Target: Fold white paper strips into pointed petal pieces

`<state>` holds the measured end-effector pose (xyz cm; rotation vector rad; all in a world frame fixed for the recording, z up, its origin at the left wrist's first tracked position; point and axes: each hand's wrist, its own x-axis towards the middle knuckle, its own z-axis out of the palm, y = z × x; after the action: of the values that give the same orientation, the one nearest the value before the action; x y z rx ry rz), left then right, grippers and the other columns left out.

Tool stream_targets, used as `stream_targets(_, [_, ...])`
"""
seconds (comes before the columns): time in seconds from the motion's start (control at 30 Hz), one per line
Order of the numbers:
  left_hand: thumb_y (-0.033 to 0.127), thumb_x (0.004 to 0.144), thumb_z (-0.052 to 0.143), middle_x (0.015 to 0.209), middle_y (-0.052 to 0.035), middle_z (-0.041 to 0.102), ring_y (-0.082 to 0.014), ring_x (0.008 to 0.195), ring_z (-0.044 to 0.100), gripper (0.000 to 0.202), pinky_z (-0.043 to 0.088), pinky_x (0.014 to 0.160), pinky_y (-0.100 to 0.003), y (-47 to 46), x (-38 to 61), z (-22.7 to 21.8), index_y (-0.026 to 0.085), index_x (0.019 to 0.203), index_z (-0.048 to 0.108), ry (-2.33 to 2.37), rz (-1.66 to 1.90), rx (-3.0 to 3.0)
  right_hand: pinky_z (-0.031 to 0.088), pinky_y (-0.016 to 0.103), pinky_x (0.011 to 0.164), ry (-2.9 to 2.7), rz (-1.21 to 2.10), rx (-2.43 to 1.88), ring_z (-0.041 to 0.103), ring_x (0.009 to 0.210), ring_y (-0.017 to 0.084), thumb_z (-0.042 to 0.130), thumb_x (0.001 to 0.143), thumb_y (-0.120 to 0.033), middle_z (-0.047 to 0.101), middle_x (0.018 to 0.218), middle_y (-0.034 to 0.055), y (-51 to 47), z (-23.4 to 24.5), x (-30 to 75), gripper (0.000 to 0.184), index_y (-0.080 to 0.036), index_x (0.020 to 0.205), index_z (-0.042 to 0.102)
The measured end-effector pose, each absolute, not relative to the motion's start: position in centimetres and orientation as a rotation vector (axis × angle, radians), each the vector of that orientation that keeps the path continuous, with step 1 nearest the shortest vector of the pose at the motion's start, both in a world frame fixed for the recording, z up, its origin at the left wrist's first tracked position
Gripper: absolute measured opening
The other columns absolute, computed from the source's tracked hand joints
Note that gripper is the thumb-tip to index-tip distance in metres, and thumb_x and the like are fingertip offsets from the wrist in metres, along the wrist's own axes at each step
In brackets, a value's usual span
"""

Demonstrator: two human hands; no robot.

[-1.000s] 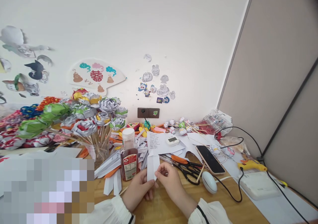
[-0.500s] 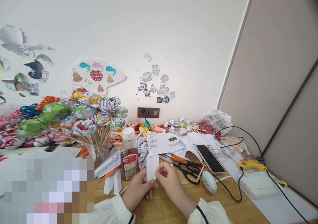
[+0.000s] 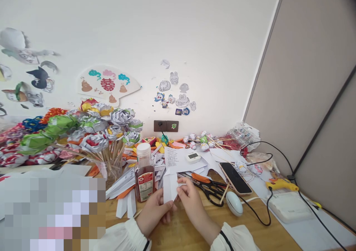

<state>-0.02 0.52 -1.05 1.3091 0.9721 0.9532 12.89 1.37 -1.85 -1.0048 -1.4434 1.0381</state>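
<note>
A narrow strip of white folded paper point(image 3: 170, 188) stands up between my hands, over the wooden table. My left hand point(image 3: 156, 209) grips its lower end, the thumb in front and the other fingers behind. At its right edge, my right hand point(image 3: 191, 201) pinches the paper with thumb and forefinger. Just left of the strip is a bottle of dark red liquid point(image 3: 144, 178) with a white cap. Black-handled scissors point(image 3: 213, 191) lie to the right of my right hand.
Paper flowers on sticks point(image 3: 96, 141) fill the left. Behind my hands lie a written sheet point(image 3: 174, 162) and a white timer point(image 3: 193, 156). A phone point(image 3: 236, 177), a pale blue mouse-shaped object point(image 3: 234, 203), a yellow glue gun point(image 3: 282, 185) and black cables are on the right.
My right hand has slid slightly up and right along the paper's edge. My left hand keeps its hold, and the rest looks the same.
</note>
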Motion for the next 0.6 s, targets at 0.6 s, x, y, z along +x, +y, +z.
stream_targets(0.6, [0.026, 0.06, 0.062, 0.056, 0.0038, 0.059, -0.0091, 0.036, 0.053, 0.042, 0.034, 0.032, -0.016, 0.7, 0.1, -1.4, 0.017, 0.094, 0.039, 0.983, 0.921, 1.317, 0.042, 0.025, 0.058, -1.493, 1.057, -0.927, 0.054, 0.063, 0.015, 0.045, 0.074, -0.024, 0.058, 0.068, 0.0013, 2.1, -1.6, 13.9, 0.012, -0.017, 0.083, 0.051])
